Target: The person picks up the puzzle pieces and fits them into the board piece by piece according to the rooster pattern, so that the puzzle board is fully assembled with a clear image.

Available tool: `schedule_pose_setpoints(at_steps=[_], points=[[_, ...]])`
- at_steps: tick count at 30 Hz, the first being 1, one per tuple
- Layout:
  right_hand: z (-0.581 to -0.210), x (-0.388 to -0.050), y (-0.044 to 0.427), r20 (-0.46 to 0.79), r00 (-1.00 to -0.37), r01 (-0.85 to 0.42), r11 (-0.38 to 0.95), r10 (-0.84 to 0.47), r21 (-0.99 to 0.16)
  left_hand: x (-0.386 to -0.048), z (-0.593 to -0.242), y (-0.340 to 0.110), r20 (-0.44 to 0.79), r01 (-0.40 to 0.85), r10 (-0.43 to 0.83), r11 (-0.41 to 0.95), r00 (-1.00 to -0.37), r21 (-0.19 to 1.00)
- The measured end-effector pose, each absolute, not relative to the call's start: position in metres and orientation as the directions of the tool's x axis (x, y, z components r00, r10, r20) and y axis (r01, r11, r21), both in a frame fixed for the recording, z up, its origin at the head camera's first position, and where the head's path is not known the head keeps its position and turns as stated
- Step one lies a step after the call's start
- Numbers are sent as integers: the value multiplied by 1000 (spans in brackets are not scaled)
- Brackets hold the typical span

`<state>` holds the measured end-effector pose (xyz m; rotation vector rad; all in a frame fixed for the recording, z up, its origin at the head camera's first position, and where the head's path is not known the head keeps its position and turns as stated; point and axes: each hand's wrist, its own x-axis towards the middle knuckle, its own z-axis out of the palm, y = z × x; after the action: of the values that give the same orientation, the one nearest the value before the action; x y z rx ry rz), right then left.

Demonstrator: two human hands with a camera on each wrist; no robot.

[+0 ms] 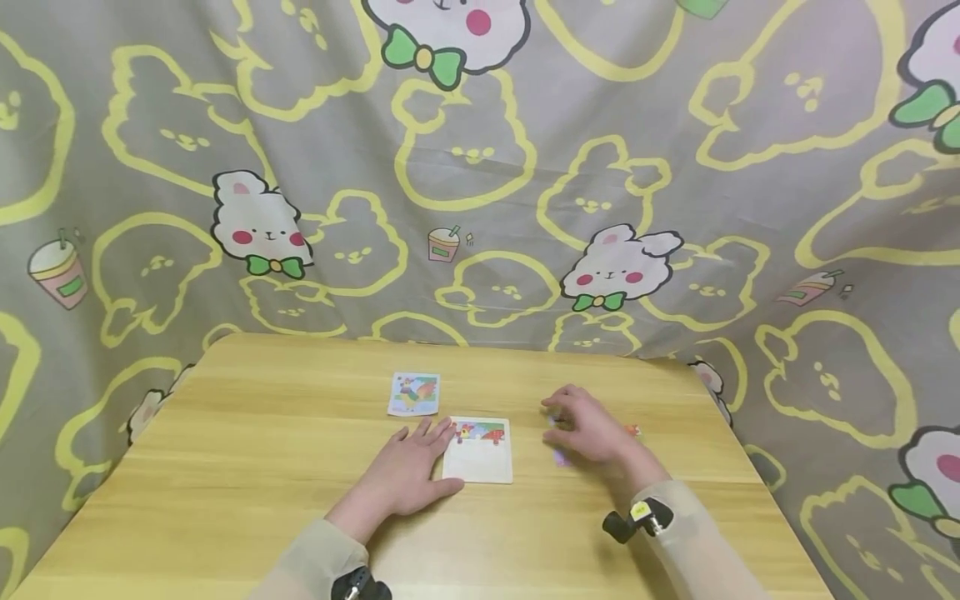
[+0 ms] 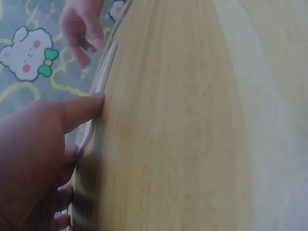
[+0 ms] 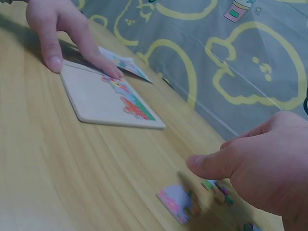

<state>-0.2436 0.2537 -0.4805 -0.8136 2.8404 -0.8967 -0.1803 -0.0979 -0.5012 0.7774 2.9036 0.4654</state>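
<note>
Left hand (image 1: 408, 473), fingers spread, touches square white puzzle board (image 1: 477, 462); right hand (image 1: 590, 427), fingers parted, at its 3 o'clock: careless sweep could scatter flat multicoloured puzzle pieces (image 3: 174, 202).

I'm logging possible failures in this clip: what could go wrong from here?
The left hand has a fingertip beside the fitted puzzle pieces, so it might nudge them. The board, touched only along its left side, could swivel if pressed on the right. The right hand, over the loose pieces, may brush them aside.
</note>
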Motion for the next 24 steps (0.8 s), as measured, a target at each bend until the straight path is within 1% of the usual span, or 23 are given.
schedule_pose_setpoints(at_steps=[3, 7, 15, 18, 20, 24], points=[[-485, -245, 258, 111, -861, -478, 714, -497, -511, -178, -503, -100, -18, 467, 496, 829, -868, 309], [-489, -247, 265, 105, -870, -463, 726, -481, -508, -179, -504, -101, -8, 472, 498, 827, -867, 305], [-491, -246, 269, 3, -901, -352, 727, -434, -590, -180, -504, -98, -13, 474, 504, 822, -864, 316], [-494, -245, 269, -12, -912, -323, 734, -411, -598, -180, -503, -98, -15, 474, 505, 820, -863, 319], [-496, -244, 269, -4, -912, -327, 733, -411, -596, -180, -503, -98, -17, 473, 504, 820, -863, 321], [-500, -242, 269, 58, -900, -384, 722, -432, -576, -179, -502, -99, -22, 468, 500, 823, -865, 321]])
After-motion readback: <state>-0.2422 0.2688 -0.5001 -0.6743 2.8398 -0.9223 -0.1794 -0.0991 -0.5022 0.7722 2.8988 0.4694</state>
